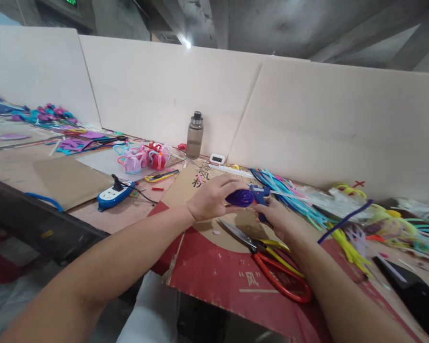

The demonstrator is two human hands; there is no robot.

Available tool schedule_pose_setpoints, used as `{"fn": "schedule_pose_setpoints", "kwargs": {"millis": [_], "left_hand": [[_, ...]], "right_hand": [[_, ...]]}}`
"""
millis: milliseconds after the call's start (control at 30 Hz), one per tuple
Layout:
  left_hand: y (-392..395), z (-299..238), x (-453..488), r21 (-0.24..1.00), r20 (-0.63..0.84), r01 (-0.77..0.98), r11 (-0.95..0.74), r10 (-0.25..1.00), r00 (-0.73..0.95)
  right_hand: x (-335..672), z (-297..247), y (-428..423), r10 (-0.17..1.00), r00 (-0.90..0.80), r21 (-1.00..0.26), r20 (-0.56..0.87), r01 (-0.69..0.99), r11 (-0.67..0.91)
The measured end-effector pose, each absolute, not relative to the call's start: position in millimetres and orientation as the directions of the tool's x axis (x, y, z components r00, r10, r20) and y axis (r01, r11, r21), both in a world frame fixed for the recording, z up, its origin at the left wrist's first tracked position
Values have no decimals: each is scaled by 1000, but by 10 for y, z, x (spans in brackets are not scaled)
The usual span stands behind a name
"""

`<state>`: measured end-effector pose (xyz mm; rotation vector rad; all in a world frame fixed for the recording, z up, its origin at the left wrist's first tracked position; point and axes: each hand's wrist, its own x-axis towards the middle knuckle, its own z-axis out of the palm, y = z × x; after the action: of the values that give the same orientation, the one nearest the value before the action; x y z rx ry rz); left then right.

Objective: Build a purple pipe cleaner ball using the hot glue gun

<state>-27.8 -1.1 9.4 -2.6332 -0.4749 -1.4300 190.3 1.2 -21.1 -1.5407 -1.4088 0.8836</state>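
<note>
My left hand [215, 196] is closed on a small rounded purple piece [240, 198], which looks like coiled pipe cleaner. In my right hand [277, 215] is a blue glue gun [260, 193]; its front end is close against the purple piece, and I cannot tell if they touch. A white glue stick [284, 194] sticks out of the gun's back. Below my hands, scissors with red handles [284, 281] and a second, yellow-handled pair [280, 250] lie on a red and brown cardboard sheet [214, 271].
Bundles of pipe cleaners [293, 197] spread along the right side. A black-handled tool [411, 295] lies at lower right. To the left are a power strip [116, 193], a yellow utility knife [161, 176] and small pink and red pipe-cleaner pieces [132, 161]. A bottle [195, 138] stands by the white partition [146, 81].
</note>
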Motion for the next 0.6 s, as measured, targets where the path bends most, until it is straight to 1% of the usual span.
{"fn": "schedule_pose_setpoints", "kwargs": {"millis": [100,200,267,333,400,467,600], "left_hand": [[41,95,-306,161,860,375,-913,316,400],[96,102,-334,287,853,439,-851,435,287],[146,88,-352,394,819,480,-784,536,204],[217,54,-379,501,769,499,-707,628,118],[302,5,-416,573,711,508,-643,699,83],[389,-47,-457,595,676,545,-591,734,57],[491,-104,-508,583,669,597,-551,742,32]], "right_hand": [[1894,-190,17,990,126,-973,-65,211,-90],[1897,-127,1,988,138,-991,-76,99,-90],[1900,-76,-21,991,116,-996,-63,49,-69],[1903,-33,-40,998,69,-1000,-12,17,-13],[1907,-9,-44,997,24,-997,70,-14,70],[1909,-1,-33,988,1,-987,152,-52,152],[1894,-11,-8,963,-28,-962,269,-63,267]]}}
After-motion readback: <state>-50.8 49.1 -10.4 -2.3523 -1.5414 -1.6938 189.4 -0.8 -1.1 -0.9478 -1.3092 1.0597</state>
